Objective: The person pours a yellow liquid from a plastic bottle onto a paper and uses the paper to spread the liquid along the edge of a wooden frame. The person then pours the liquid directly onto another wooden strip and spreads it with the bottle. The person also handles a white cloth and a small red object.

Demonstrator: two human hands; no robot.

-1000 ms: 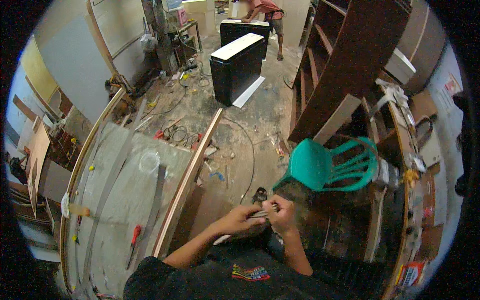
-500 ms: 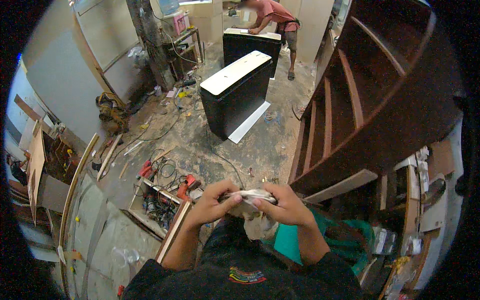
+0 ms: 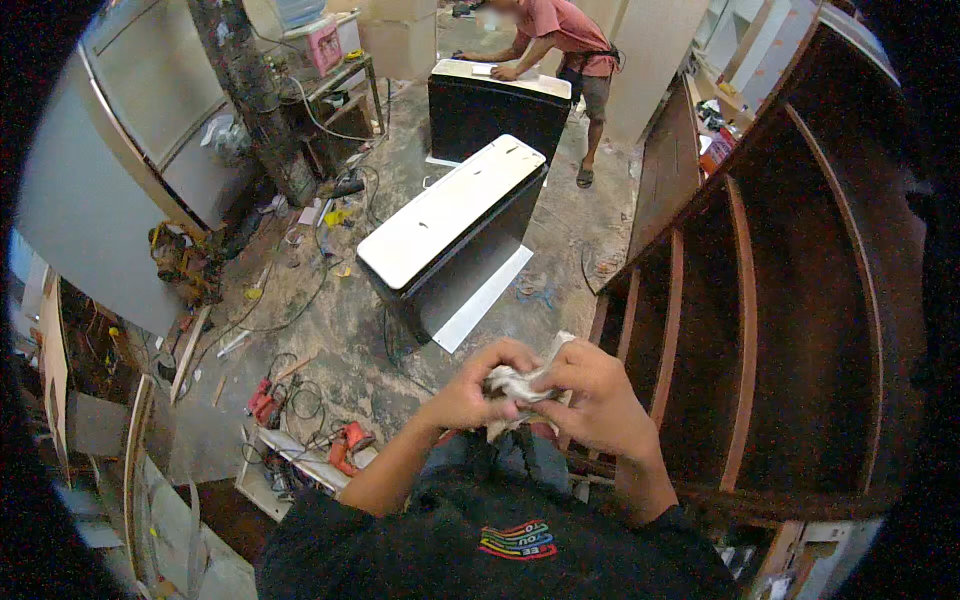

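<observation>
A crumpled whitish cloth is bunched between my two hands in front of my chest. My left hand closes round its left side, the thumb toward me. On the other side my right hand grips the cloth with bent fingers, and a corner of it sticks up behind them. Part of the cloth hangs down below the hands. Beyond them stands a black cabinet with a white top, which has a few dark marks on it. Neither hand touches the cabinet.
A co-worker in a pink shirt bends over a second white-topped black cabinet. A tall dark wooden shelf unit leans at the right. Orange-red power tools, cables and wood strips lie at the left.
My hands have turned the cloth and bunched it more tightly. The view has shifted, so the near cabinet appears closer and more of the shelf unit shows.
</observation>
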